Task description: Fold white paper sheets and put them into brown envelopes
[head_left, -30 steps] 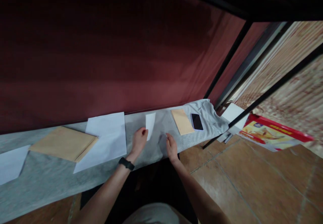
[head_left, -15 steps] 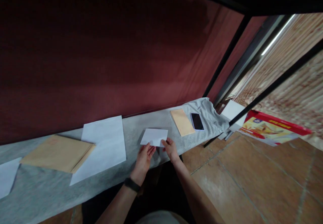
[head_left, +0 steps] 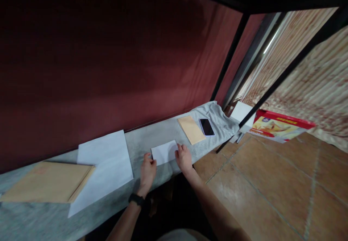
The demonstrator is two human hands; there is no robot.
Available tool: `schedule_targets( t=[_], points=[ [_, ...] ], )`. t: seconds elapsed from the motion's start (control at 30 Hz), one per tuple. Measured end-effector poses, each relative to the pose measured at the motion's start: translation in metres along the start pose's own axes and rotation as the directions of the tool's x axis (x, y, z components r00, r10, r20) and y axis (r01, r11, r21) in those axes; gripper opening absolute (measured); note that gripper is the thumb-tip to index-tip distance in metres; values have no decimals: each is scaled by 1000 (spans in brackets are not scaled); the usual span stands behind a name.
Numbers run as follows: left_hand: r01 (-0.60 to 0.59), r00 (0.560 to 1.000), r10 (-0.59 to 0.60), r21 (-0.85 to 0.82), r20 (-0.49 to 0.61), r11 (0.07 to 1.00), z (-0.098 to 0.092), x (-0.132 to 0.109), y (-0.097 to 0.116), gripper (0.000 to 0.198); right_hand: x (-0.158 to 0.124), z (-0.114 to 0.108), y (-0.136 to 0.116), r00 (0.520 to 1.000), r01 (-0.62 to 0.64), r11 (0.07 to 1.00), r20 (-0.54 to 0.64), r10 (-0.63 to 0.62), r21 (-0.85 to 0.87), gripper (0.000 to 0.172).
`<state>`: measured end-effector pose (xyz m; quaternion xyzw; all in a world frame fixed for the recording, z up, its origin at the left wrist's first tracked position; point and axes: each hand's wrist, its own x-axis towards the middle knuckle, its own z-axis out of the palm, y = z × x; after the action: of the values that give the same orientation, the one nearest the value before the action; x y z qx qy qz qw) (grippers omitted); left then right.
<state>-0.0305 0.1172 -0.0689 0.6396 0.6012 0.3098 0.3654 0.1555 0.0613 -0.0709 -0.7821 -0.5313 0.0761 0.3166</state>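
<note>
Small white paper (head_left: 164,152) at the front half of the desk (head_left: 138,139), long side roughly along the front edge, between our two hands. Our left hand (head_left: 148,166), dark wristband (head_left: 136,199) behind it, has its fingers curled at the paper's left end; we cannot tell whether that grip pinches or merely steadies. Our right hand (head_left: 183,157) has thumb and fingers at the right end; whether its grip is closed on the paper, we cannot tell either. Toward the desk's right end we note a tan envelope (head_left: 191,129), a smartphone (head_left: 207,127) just beside it. Toward the left end, a large kraft envelope (head_left: 49,181) overlaps a large white sheet (head_left: 108,161).
</note>
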Motion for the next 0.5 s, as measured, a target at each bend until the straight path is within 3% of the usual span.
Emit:
schedule_targets(
  t=[0.07, 0.2, 0.33, 0.5],
  points=[
    [-59, 998, 58, 131, 11, 990, 0, 0, 3, 34, -10, 5, -10, 993, 116, 985, -4, -117, -131, 43],
    [-83, 996, 75, 208, 47, 975, -1, -1, 4, 25, -37, 20, -25, 940, 342, 930, 72, -335, -132, 43],
    [-88, 995, 76, 223, 61, 971, -3, -2, 3, 21, -57, 24, -20, 929, 368, 918, 91, -358, -146, 49],
    [-97, 994, 69, 358, 90, 929, -5, -8, 3, 25, -60, 12, -11, 941, 334, 932, 100, -322, -139, 50]
  ],
)
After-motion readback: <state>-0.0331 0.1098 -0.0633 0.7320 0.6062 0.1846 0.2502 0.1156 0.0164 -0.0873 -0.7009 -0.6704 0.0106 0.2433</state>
